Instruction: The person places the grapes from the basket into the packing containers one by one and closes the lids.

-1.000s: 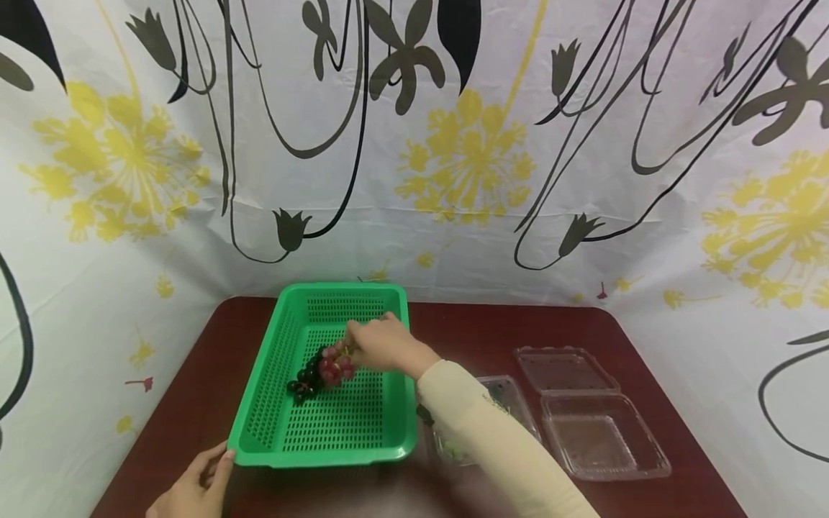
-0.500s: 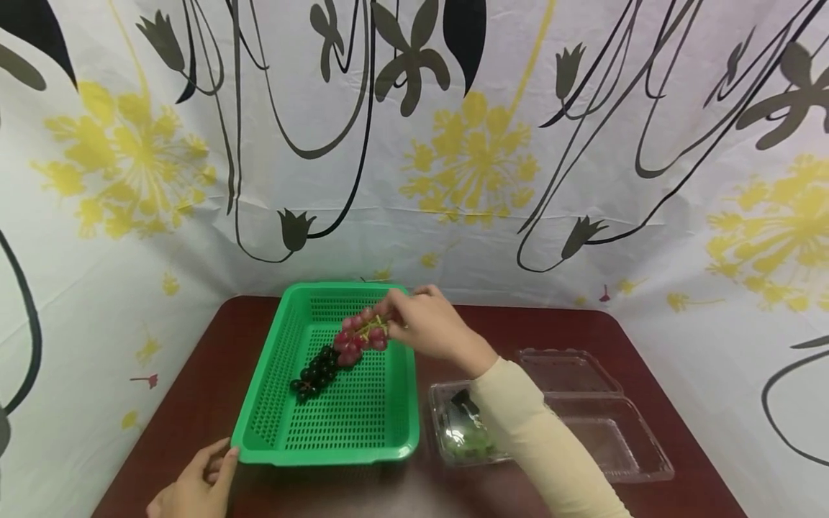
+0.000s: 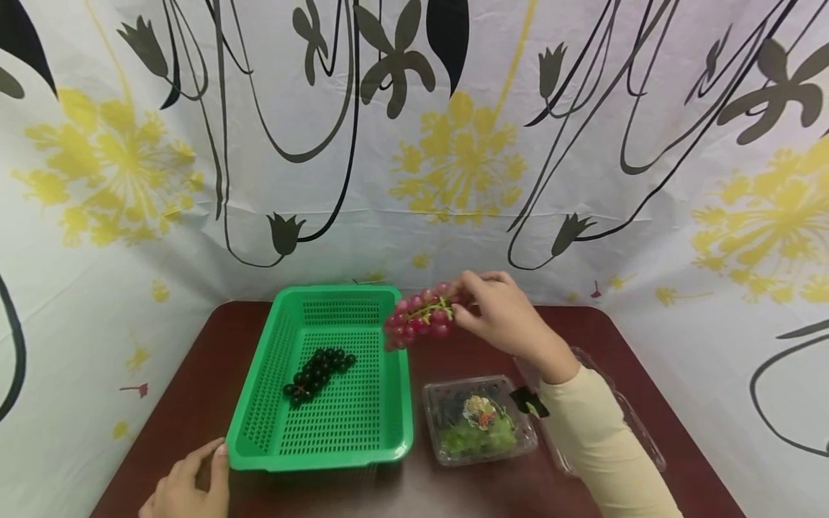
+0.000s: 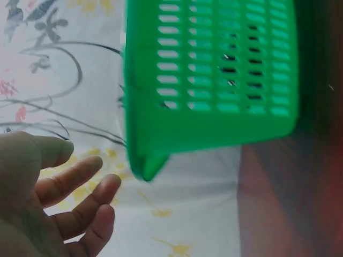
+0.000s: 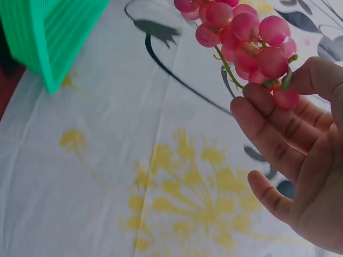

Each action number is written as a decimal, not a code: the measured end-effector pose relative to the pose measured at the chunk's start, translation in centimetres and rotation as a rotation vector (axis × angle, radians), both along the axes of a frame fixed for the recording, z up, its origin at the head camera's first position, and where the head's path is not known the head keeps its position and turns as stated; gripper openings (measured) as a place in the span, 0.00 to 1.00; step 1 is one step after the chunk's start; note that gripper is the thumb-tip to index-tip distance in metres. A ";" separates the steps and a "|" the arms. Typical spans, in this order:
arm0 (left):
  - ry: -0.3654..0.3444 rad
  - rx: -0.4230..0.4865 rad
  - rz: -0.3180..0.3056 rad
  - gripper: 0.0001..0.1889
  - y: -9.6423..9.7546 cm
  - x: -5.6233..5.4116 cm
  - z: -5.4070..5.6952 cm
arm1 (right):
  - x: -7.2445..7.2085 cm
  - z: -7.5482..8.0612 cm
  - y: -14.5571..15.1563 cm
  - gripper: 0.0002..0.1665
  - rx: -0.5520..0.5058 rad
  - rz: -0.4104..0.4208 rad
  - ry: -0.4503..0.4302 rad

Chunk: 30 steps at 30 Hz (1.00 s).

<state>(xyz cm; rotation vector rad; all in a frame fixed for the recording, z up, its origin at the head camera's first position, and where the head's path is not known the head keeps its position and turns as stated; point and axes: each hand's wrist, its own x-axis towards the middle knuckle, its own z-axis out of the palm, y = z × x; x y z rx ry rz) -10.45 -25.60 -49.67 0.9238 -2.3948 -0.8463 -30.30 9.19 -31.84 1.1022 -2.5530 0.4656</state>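
My right hand [image 3: 508, 316] pinches a bunch of red grapes [image 3: 417, 316] by its stem end. The bunch hangs in the air at the right rim of the green basket [image 3: 311, 462]. In the right wrist view, thumb and fingertips meet at the lower end of the red grapes [image 5: 246, 43]. A bunch of black grapes [image 3: 317, 374] lies on the basket's slotted floor. By the basket's near left corner is my left hand [image 3: 191, 485]. The left wrist view shows that left hand [image 4: 64, 198] with fingers loosely bent, holding nothing, apart from the basket wall [image 4: 209, 128].
A closed clear plastic box [image 3: 479, 421] with green grapes, darker fruit and a sticker stands right of the basket. Further right lies an open clear clamshell [image 3: 639, 429], partly behind my sleeve [image 3: 602, 439]. Patterned cloth [image 3: 363, 180] surrounds the dark red table [image 3: 201, 374].
My right hand has lifted the red grapes up and rightward from the basket. The black grapes lie fully uncovered now, and the closed box shows more. The left hand has stayed near the corner.
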 end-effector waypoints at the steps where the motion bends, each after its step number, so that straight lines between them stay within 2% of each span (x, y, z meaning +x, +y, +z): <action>1: 0.046 -0.032 0.004 0.18 0.4 0.0 0.2 | 0.1 0.0 0.7 0.08 -0.001 -0.015 0.002; 3: 0.156 -0.119 -0.011 0.12 1.3 -0.1 0.5 | 0.2 0.0 2.3 0.08 -0.003 -0.041 0.008; 5: 0.275 -0.206 -0.061 0.06 2.4 -0.3 0.7 | 0.3 -0.1 4.0 0.08 -0.003 -0.068 0.013; 6: 0.323 -0.229 -0.105 0.04 3.1 -0.4 0.8 | 0.3 -0.3 4.8 0.07 -0.003 -0.086 0.011; 7: 0.359 -0.225 -0.159 0.03 3.8 -0.5 1.0 | 0.3 -0.5 5.7 0.07 -0.002 -0.106 0.006; 9: 0.386 -0.160 -0.259 0.04 5.6 -0.6 1.3 | 0.4 -1.0 7.4 0.07 -0.002 -0.143 -0.005; 12: 0.323 0.023 -0.349 0.07 8.5 -0.5 2.0 | 0.7 -2.0 9.7 0.07 -0.017 -0.192 -0.017; 15: 0.244 0.163 -0.424 0.06 11.0 -0.4 2.3 | 1.2 -3.6 11.9 0.10 -0.072 -0.187 0.008; 16: 0.239 0.206 -0.457 0.06 11.7 -0.5 2.2 | 1.3 -4.2 12.6 0.12 -0.091 -0.184 0.021; 20: 0.282 0.361 -0.659 0.04 13.9 -1.0 1.3 | 2.1 -6.4 15.4 0.15 -0.162 -0.171 0.021; 22: 0.301 0.440 -0.771 0.04 14.9 -1.3 0.8 | 2.6 -7.3 16.7 0.15 -0.183 -0.186 -0.021; 24: 0.276 0.516 -0.907 0.03 15.8 -1.5 0.5 | 3.1 -8.1 18.1 0.14 -0.202 -0.214 -0.086; 27: 0.174 0.639 -1.096 0.07 17.5 -1.8 0.3 | 4.0 -9.0 20.1 0.12 -0.227 -0.273 -0.181; 30: 0.026 0.753 -1.218 0.10 19.5 -2.0 0.4 | 4.8 -9.9 21.8 0.11 -0.262 -0.327 -0.227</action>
